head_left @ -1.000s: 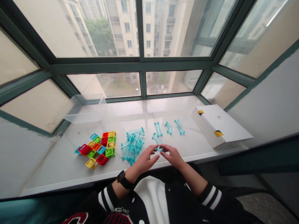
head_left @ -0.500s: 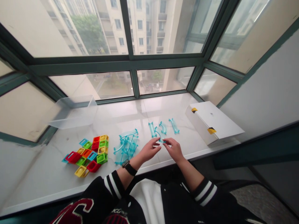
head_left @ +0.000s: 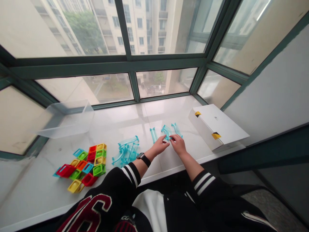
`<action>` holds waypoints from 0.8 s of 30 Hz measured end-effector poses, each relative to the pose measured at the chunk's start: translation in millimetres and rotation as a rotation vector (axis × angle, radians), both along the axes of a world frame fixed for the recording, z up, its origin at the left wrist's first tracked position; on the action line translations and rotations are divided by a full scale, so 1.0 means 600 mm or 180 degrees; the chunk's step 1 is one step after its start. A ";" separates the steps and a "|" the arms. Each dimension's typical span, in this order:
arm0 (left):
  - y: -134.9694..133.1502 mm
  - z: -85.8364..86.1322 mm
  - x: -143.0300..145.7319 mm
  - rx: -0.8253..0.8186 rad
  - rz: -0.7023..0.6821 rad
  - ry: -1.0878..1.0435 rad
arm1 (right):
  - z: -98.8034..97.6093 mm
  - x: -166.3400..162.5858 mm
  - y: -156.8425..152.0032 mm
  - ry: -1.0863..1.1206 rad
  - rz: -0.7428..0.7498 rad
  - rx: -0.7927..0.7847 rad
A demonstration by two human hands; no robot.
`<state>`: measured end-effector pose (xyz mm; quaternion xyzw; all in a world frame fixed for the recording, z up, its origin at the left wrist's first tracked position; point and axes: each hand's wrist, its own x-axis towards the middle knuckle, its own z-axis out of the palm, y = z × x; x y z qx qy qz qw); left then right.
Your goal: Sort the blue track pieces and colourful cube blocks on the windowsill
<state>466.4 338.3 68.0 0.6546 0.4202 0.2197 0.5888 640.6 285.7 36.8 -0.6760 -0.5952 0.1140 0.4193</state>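
A translucent blue curved track piece (head_left: 167, 132) is between my two hands, over or against the other curved piece lying there; the two overlap and I cannot fully separate them by eye. My left hand (head_left: 160, 146) pinches its left end with thumb and fingertips. On its right end, the fingers of my right hand (head_left: 178, 145) are closed. A straight blue track piece (head_left: 153, 134) lies just left of the hands, and another track piece (head_left: 177, 130) lies beyond the right hand. To the left is a pile of blue track pieces (head_left: 126, 151), partly behind my left wrist.
Colourful hollow blocks (head_left: 87, 167) in red, yellow, green, orange and blue lie at left. A clear plastic bin (head_left: 65, 124) stands behind them. At right is a white box (head_left: 218, 125) with yellow-black tabs. Windows border the white countertop (head_left: 116, 119).
Both hands have moved slightly forward with the curved piece, up to the curved piece lying on the counter. The view has shifted a little to the right.
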 end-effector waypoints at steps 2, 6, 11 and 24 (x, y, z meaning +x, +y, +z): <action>0.005 -0.008 0.004 -0.0042 0.0029 0.0022 | -0.010 0.003 0.011 -0.0015 -0.0011 -0.0063; 0.015 -0.024 0.010 -0.0149 0.0068 0.0030 | -0.025 0.005 0.029 -0.0031 0.0011 -0.0143; 0.019 -0.037 0.017 -0.0228 0.0119 0.0032 | -0.036 0.004 0.037 0.0018 0.0037 -0.0230; 0.025 -0.046 0.025 -0.0191 0.0231 0.0213 | -0.038 0.002 0.039 0.0020 0.0102 -0.0260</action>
